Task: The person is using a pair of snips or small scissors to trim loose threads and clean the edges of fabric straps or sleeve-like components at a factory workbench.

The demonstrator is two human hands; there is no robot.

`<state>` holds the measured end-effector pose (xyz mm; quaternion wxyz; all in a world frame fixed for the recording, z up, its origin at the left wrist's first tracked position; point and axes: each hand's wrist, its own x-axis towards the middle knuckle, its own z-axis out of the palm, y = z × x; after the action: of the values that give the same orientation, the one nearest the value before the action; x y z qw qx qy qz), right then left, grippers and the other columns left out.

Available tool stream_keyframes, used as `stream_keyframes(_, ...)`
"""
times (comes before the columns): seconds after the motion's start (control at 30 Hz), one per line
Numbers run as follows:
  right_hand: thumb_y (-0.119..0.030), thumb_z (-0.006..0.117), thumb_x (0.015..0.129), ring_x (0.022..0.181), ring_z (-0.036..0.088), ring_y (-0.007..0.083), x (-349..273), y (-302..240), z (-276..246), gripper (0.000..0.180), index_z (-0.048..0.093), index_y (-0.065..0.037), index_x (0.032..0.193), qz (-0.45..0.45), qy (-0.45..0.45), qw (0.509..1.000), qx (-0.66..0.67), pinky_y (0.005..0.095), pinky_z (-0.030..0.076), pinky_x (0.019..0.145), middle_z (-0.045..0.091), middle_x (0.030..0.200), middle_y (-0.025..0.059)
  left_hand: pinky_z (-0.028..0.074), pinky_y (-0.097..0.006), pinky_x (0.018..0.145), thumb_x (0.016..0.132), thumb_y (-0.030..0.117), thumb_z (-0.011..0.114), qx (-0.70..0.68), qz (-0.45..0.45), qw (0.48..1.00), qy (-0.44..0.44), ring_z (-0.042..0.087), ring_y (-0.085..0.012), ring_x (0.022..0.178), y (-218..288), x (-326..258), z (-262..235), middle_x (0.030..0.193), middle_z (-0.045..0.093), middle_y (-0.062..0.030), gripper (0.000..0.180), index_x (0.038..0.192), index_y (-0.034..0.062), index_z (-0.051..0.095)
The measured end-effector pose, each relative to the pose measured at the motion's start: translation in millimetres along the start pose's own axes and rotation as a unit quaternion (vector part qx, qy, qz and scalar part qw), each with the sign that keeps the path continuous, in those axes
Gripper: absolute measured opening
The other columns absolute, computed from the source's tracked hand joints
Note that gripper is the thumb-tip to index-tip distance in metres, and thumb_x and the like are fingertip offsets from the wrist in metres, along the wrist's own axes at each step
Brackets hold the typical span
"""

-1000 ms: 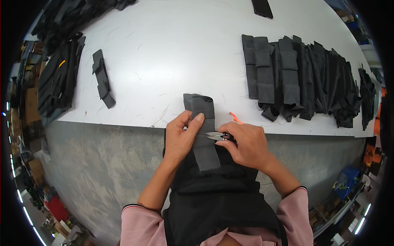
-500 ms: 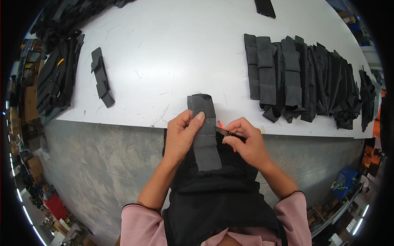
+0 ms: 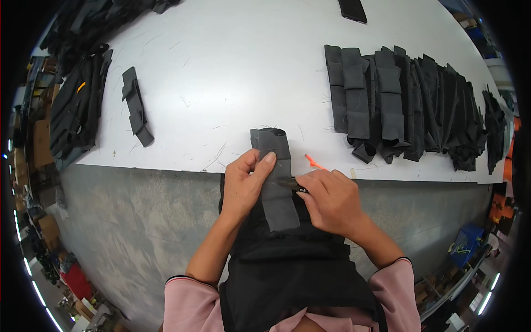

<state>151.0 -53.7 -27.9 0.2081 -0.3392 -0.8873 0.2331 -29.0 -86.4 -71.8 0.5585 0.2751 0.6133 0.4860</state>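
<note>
A folded dark grey fabric strip (image 3: 280,209) hangs over the table's near edge, its lower end in front of my black apron. My left hand (image 3: 243,180) pinches its upper half, thumb on top. Closed round black thread snips (image 3: 289,183), my right hand (image 3: 336,199) is at the strip's right side. The blades lie against the strip's face, around its middle; whether they are apart I cannot make out. From behind my right fingers an orange cord (image 3: 315,162) sticks out. Loose threads fringe the strip's top end.
A row of similar grey strips (image 3: 357,99) covers the right of the white table (image 3: 232,66). One separate strip (image 3: 136,108) lies at the left, near piled black fabric pieces (image 3: 77,108). A black phone (image 3: 353,10) is at the far edge. Thread scraps are scattered about.
My right hand has turned palm-down and brought the snips left onto the strip's face. The orange cord now shows above my fingers. My left hand keeps its hold.
</note>
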Motion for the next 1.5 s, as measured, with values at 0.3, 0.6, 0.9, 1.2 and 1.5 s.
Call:
stream_keyframes(0.3,-0.002,0.069,0.070,0.073,0.061,0.0278,0.1,7.3,4.0,0.029,0.057,-0.001,0.097,-0.029,-0.010,0.997,0.065,0.0341,0.048,0.062,0.061,0.084,0.0115,0.023,-0.021,0.049,0.089,0.022,0.062,-0.008,-0.003,1.000,-0.014,0.029,-0.0007,0.059,1.5,-0.7,2.1,0.059,0.035,0.0094,0.036,0.062,0.0069,0.043)
stream_keyframes(0.6,-0.002,0.070,0.071,0.073,0.061,0.0298,-3.1,8.6,10.1,0.032,0.056,0.000,0.099,-0.037,-0.017,0.996,0.077,0.0348,0.050,0.063,0.060,0.083,0.0121,0.024,-0.021,0.049,0.090,0.023,0.062,0.002,-0.007,1.000,-0.014,0.029,-0.0007,0.059,-0.3,-0.5,-0.2,0.059,0.037,0.0095,0.035,0.063,0.0065,0.045)
stream_keyframes(0.9,0.001,0.066,0.077,0.071,0.062,0.0231,-3.2,6.1,13.3,0.028,0.055,0.000,0.103,-0.010,-0.019,0.989,0.144,0.0305,0.049,0.062,0.062,0.086,0.0124,0.023,-0.021,0.049,0.090,0.021,0.061,0.008,-0.006,1.000,-0.016,0.029,-0.0007,0.059,1.3,-1.3,-4.1,0.060,0.036,0.0097,0.034,0.063,0.0067,0.045)
stream_keyframes(1.2,-0.013,0.064,0.082,0.067,0.063,0.0216,-10.1,12.6,17.4,0.032,0.053,-0.010,0.112,0.270,-0.069,0.914,0.295,0.0306,0.047,0.063,0.063,0.082,0.0119,0.029,-0.020,0.057,0.091,0.016,0.057,0.044,0.065,0.997,0.011,0.036,-0.0016,0.067,-7.1,28.8,-29.3,0.072,0.047,0.0081,0.015,0.082,0.0053,0.057)
stream_keyframes(1.5,-0.003,0.064,0.079,0.082,0.060,0.0359,16.2,83.0,-24.4,0.038,0.053,-0.004,0.115,0.267,0.179,0.942,-0.099,0.0398,0.050,0.067,0.053,0.104,0.0143,0.033,-0.033,0.097,0.095,0.031,0.046,0.322,0.140,0.924,0.153,0.048,-0.0268,0.112,50.2,72.8,-155.7,0.132,0.048,-0.0144,0.033,0.104,0.0038,0.063)
